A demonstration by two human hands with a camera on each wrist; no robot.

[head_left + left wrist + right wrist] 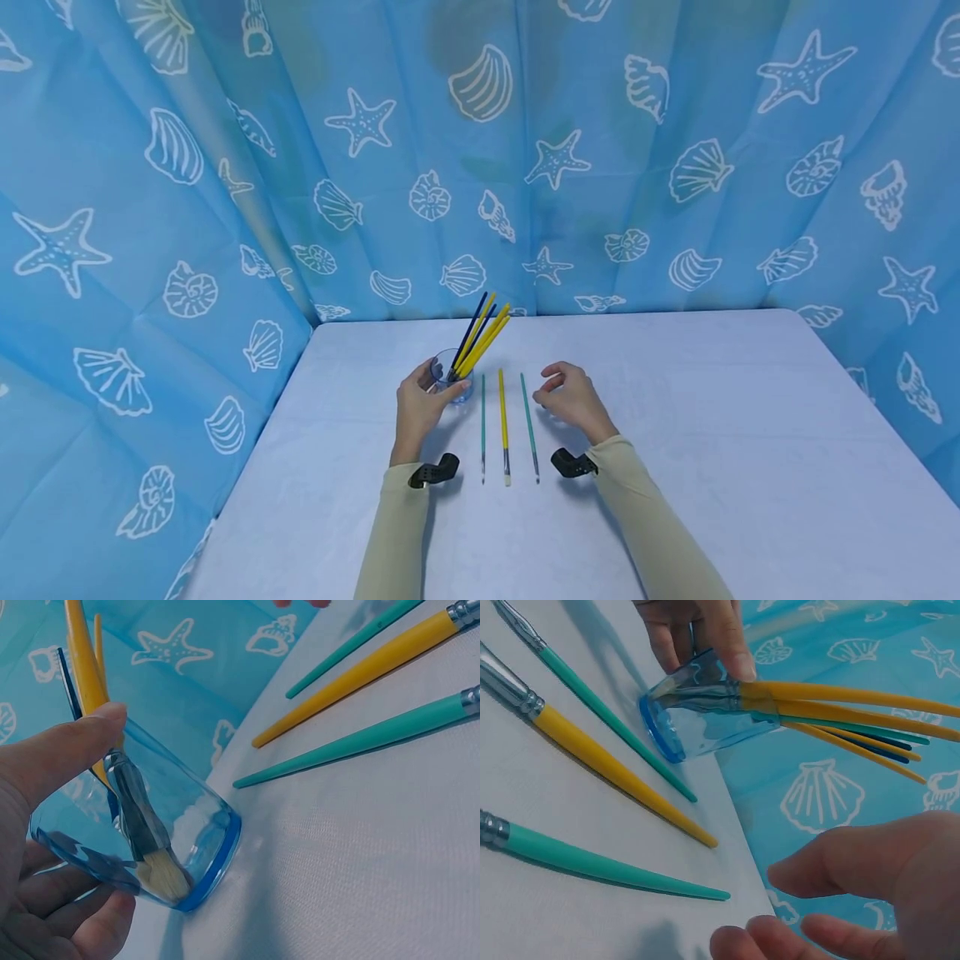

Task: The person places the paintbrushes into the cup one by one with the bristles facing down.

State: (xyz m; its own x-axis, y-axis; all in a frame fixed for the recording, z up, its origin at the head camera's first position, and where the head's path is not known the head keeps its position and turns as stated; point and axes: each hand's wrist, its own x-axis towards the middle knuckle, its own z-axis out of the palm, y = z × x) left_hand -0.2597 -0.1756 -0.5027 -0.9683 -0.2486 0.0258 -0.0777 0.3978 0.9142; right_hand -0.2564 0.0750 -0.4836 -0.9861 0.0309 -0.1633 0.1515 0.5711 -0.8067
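On the pale blue table, near its far left part, your left hand grips a clear blue glass. The thumb lies on one side of the glass and the other fingers curl around the opposite side, as the left wrist view shows. Inside the glass stand several brushes, yellow ones and dark blue ones, with the bristles down at the bottom and the handles leaning out to the right and away from you.

Just to the right of the glass, three brushes lie flat on the table, almost parallel, with the bristle ends toward you: a teal brush, a yellow brush in the middle, and a second teal brush. They do not touch each other.

Your right hand hovers just beside the second teal brush, at its far end. The fingers are loosely curled and they hold nothing; the right wrist view shows them apart from the brush tips.

Behind the table hangs a blue curtain with white shells and starfish.
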